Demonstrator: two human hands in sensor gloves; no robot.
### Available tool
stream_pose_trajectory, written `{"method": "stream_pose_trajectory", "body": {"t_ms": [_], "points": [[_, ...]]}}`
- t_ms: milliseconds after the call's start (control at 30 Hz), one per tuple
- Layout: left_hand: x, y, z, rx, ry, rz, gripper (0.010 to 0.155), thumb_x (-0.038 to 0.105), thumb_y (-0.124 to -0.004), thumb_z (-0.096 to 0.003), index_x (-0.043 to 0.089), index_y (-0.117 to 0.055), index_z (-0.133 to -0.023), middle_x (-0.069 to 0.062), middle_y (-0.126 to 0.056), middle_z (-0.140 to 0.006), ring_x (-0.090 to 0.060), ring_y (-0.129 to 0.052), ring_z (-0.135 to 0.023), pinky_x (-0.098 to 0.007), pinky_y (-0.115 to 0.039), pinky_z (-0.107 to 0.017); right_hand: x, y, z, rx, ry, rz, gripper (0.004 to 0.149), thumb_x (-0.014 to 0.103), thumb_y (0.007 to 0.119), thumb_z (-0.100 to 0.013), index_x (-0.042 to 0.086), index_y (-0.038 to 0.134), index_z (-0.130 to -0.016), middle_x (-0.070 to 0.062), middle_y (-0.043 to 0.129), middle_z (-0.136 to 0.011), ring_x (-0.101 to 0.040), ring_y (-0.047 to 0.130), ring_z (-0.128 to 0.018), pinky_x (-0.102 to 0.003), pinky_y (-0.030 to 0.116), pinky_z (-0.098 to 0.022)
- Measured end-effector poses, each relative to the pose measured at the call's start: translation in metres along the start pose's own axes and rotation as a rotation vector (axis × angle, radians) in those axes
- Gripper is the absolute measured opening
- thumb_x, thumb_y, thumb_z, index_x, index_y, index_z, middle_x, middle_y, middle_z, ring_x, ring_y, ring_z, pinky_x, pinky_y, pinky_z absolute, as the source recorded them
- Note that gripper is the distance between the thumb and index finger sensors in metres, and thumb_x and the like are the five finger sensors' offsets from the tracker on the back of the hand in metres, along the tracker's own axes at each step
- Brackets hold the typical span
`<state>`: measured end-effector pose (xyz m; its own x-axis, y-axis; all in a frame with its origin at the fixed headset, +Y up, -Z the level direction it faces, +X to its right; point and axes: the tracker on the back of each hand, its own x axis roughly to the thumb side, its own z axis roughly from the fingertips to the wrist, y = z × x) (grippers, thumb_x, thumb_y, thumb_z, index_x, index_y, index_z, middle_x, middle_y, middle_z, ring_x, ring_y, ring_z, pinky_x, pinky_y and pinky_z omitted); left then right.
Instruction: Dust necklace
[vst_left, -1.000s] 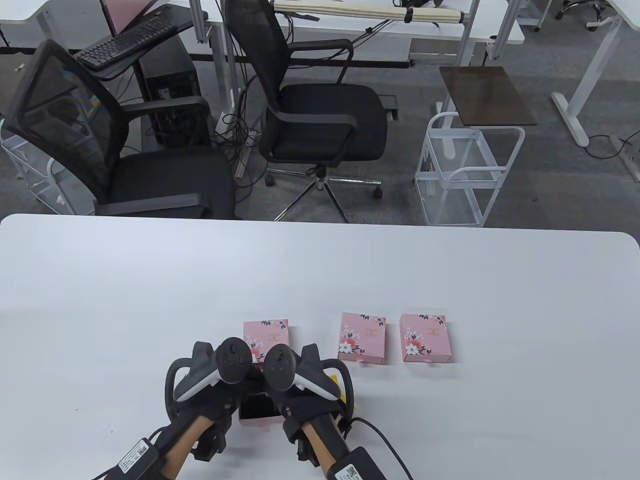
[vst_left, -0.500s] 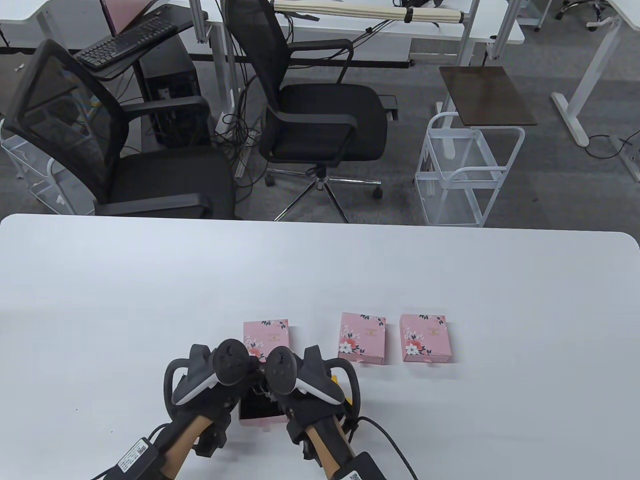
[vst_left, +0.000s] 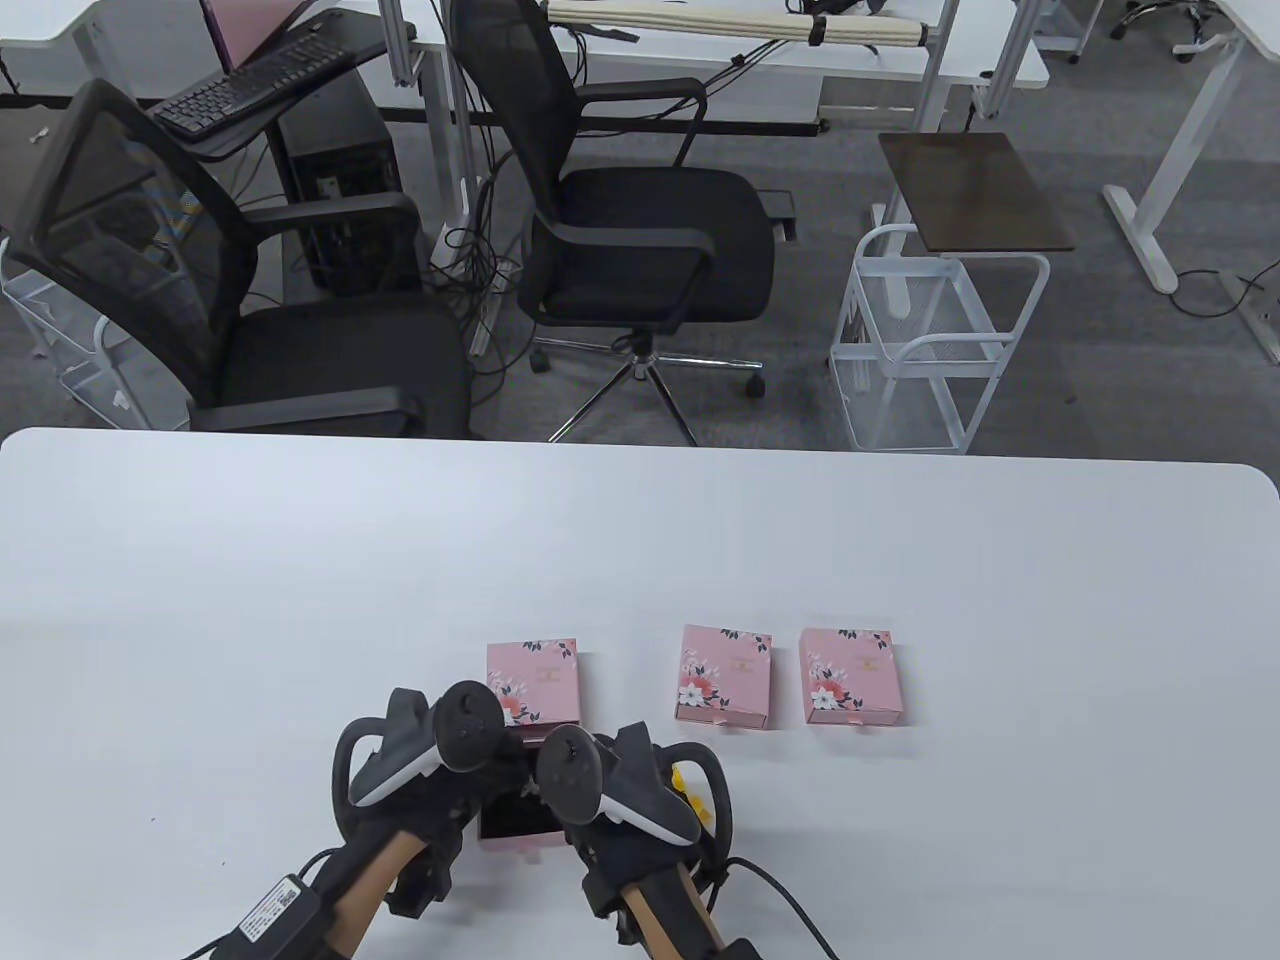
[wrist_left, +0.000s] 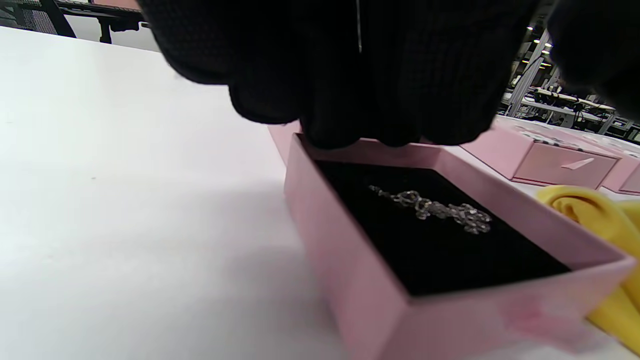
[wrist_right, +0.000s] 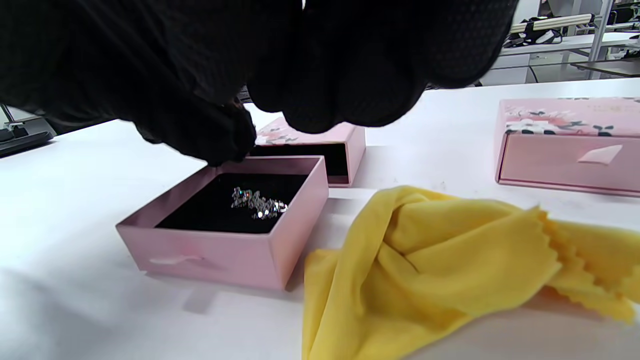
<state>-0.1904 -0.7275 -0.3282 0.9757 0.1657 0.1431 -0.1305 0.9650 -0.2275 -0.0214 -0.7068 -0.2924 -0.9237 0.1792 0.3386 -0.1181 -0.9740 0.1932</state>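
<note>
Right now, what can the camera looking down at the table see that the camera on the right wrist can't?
Only the table view shows both trackers, the left hand, the office chairs and three pink box covers in a row. Only the right wrist view shows the sparkly necklace lying on the black lining of the open drawer, and nearly the whole yellow cloth spread out beside it. Both show the white table, the drawer, a bit of cloth and closed pink boxes.

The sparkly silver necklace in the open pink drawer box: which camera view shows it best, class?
The left wrist view: the sparkly silver necklace lies close, unobstructed on black lining. The right wrist view shows it smaller; the table view hides it behind the hands.
</note>
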Motion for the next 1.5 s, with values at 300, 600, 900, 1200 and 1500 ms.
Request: {"method": "stream_pose_trajectory", "body": {"t_ms": [300,600,900,1200,1500], "points": [[-0.010,-0.013,-0.004,0.098,0.002,0.039,0.051,0.046,-0.070,-0.0604,0.031,-0.067,-0.109,-0.009,-0.063,-0.120,-0.037,-0.057,-0.107,-0.058,-0.058,-0.076,0.014,0.021,0.004,0.085,-0.033,0.140,0.046,0.035,0.084,-0.061,0.018,0.072,-0.101,-0.021,0.081,-0.094,-0.045,0.081,-0.076,-0.056,0.069,-0.062],[-0.012,-0.031,-0.012,-0.057,-0.051,0.027,0.058,0.047,-0.057,-0.0617,0.033,-0.043,-0.117,0.002,-0.029,-0.128,-0.040,-0.026,-0.112,-0.063,-0.036,-0.080,0.024,0.037,0.001,0.101,-0.031,0.278,0.052,0.038,0.089,-0.057,0.019,0.071,-0.101,-0.024,0.073,-0.099,-0.046,0.076,-0.079,-0.057,0.068,-0.062],[-0.015,-0.031,-0.015,-0.047,-0.029,0.016,0.054,0.045,-0.056,-0.0622,0.035,-0.046,-0.114,0.006,-0.036,-0.127,-0.036,-0.036,-0.113,-0.062,-0.042,-0.079,0.029,0.048,-0.002,0.027,-0.042,0.382,0.040,0.034,0.089,-0.056,0.020,0.078,-0.092,-0.020,0.077,-0.094,-0.043,0.079,-0.075,-0.055,0.070,-0.060],[-0.018,-0.030,-0.016,-0.050,-0.032,0.054,0.052,0.045,-0.056,-0.0622,0.036,-0.049,-0.113,0.007,-0.038,-0.126,-0.035,-0.039,-0.112,-0.062,-0.045,-0.079,0.026,0.043,-0.001,-0.090,-0.075,0.378,0.040,0.035,0.088,-0.055,0.017,0.079,-0.090,-0.018,0.081,-0.089,-0.041,0.082,-0.072,-0.053,0.072,-0.058],[-0.020,-0.029,-0.017,-0.065,-0.037,0.075,0.052,0.045,-0.057,-0.0622,0.036,-0.049,-0.113,0.007,-0.038,-0.126,-0.035,-0.041,-0.112,-0.061,-0.046,-0.079,0.032,0.040,0.002,-0.158,-0.109,0.393,0.039,0.032,0.088,-0.055,0.017,0.080,-0.090,-0.017,0.081,-0.089,-0.040,0.082,-0.071,-0.053,0.072,-0.058]]}}
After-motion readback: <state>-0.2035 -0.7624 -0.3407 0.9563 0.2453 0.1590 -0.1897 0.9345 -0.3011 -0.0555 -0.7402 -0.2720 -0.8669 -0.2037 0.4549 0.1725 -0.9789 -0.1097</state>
